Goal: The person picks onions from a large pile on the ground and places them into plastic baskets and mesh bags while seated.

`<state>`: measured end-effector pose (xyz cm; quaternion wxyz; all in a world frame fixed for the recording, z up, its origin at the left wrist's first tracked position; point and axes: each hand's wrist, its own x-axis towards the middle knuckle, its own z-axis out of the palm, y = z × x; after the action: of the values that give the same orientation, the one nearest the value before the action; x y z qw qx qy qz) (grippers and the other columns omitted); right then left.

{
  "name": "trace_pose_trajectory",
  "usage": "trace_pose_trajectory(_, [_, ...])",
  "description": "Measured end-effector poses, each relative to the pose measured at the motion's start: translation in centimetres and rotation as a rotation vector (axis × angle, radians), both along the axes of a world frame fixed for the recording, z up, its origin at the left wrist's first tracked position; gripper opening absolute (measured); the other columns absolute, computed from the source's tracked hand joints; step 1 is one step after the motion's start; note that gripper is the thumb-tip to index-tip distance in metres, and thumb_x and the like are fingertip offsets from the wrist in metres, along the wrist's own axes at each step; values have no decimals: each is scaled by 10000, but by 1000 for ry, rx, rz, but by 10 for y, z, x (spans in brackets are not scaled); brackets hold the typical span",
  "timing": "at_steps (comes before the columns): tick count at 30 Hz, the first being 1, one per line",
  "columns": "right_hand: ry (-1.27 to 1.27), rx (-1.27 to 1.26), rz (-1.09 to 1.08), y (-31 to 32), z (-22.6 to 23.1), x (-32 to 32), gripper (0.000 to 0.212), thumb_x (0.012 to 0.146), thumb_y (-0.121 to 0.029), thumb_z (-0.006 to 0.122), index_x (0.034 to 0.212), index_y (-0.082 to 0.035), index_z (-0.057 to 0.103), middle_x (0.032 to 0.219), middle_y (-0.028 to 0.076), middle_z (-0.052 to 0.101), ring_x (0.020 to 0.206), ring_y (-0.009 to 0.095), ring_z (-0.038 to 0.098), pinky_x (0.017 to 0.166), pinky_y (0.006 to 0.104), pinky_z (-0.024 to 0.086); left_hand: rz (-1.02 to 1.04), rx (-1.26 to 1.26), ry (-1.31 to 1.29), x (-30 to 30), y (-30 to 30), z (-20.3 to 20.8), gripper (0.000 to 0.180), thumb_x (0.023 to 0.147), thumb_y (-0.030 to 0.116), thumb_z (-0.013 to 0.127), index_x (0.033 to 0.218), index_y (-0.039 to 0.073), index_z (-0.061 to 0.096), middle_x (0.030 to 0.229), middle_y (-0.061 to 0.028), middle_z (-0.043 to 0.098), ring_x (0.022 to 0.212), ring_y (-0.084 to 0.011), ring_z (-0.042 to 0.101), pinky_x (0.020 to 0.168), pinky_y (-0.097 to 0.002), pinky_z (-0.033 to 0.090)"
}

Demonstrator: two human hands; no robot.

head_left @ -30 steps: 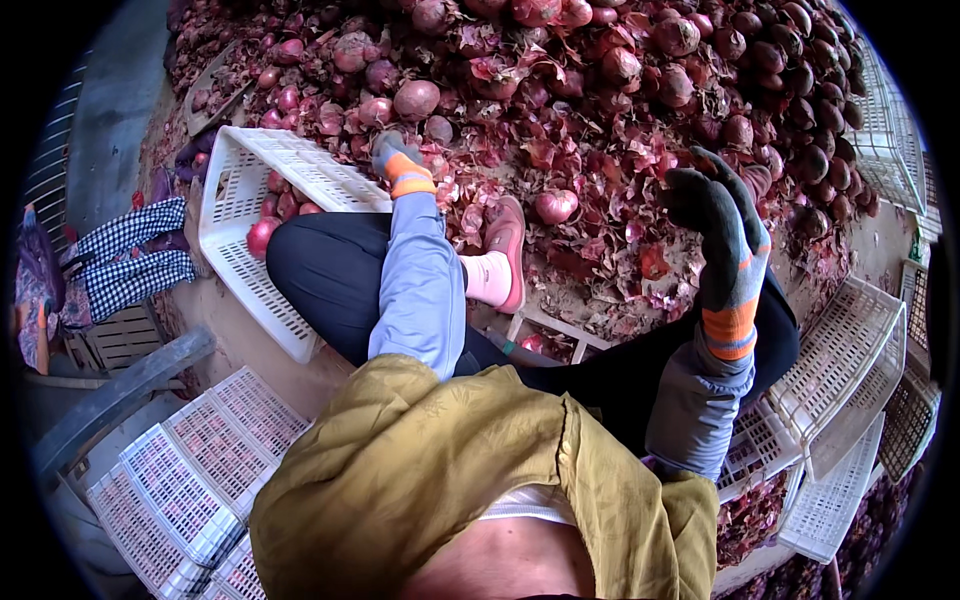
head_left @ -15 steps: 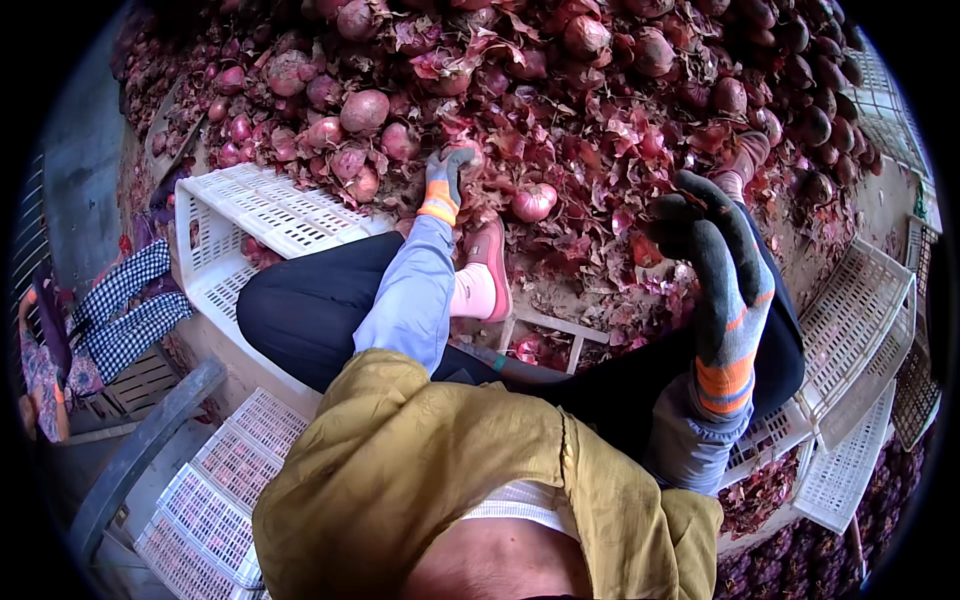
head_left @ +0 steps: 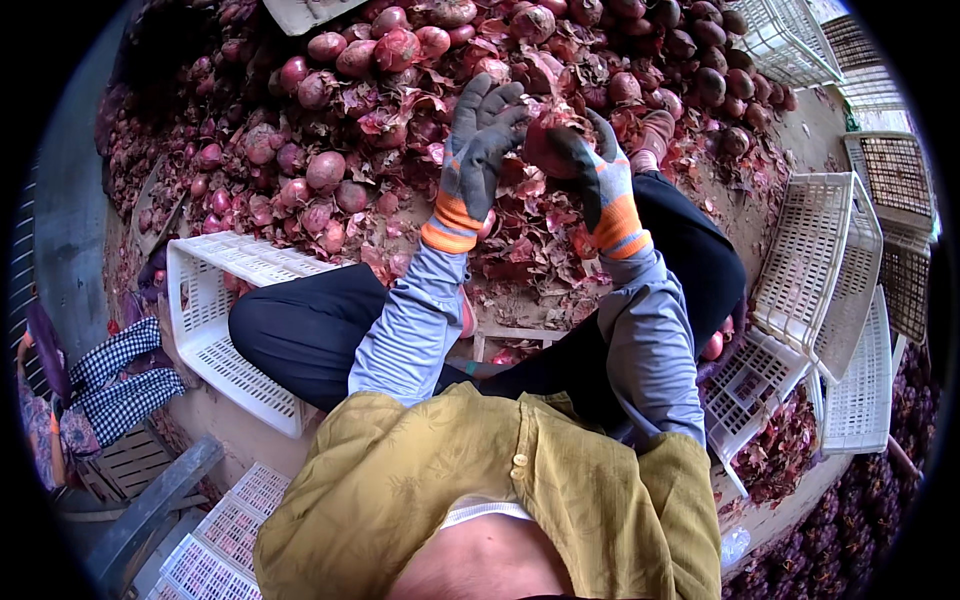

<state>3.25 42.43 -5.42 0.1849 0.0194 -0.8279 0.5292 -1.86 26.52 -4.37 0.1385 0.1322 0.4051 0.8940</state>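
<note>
Both my hands wear grey-palmed gloves with orange cuffs and are raised before the onion pile. A large red onion (head_left: 545, 148) with loose, papery skin sits in my right hand (head_left: 597, 172), whose fingers are closed around its right side. Facing it from the left is my left hand (head_left: 478, 150), fingers apart and stretched out; its fingertips come close to the onion, and I cannot tell if they touch it. Beyond lies the heap of red onions (head_left: 397, 50), with dry skins (head_left: 520, 232) scattered under my hands.
A white slotted crate (head_left: 245, 372) lies tipped on its side by my left knee. More white crates (head_left: 805, 260) lean at the right, and another crate (head_left: 785, 45) stands at the far right. A person in checked trousers (head_left: 120, 385) is at the far left.
My left hand has risen from the pile's edge, its fingers now spread. My right hand has moved left and forward and now holds an onion. The view has shifted, showing more of the pile.
</note>
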Motion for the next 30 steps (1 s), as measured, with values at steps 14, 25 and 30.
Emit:
trace_pose_trajectory(14, [-296, -752, -278, 24, 22, 10, 262, 887, -295, 585, 876, -38, 635, 708, 111, 651, 628, 250, 641, 560, 349, 506, 44, -453, 15, 63, -25, 32, 858, 572, 104, 815, 1324, 102, 402, 1233, -44, 472, 1111, -185, 488, 943, -312, 443])
trace_pose_trajectory(25, [-301, -587, 177, -14, 20, 23, 255, 815, -82, 647, 1062, -31, 611, 934, 35, 665, 837, 90, 577, 749, 258, 481, 277, -1137, 651, 63, -13, 14, 848, 552, 98, 783, 1304, 63, 393, 1260, -136, 454, 1167, -283, 467, 1001, -352, 393])
trace_pose_trajectory(30, [-271, -789, -181, 19, 16, 3, 113, 841, -73, 585, 938, -48, 637, 724, -13, 613, 593, 64, 519, 533, 223, 416, 77, -520, 172, 66, -24, 14, 856, 575, 107, 781, 1340, 95, 399, 1276, -78, 448, 1163, -213, 462, 1006, -336, 391])
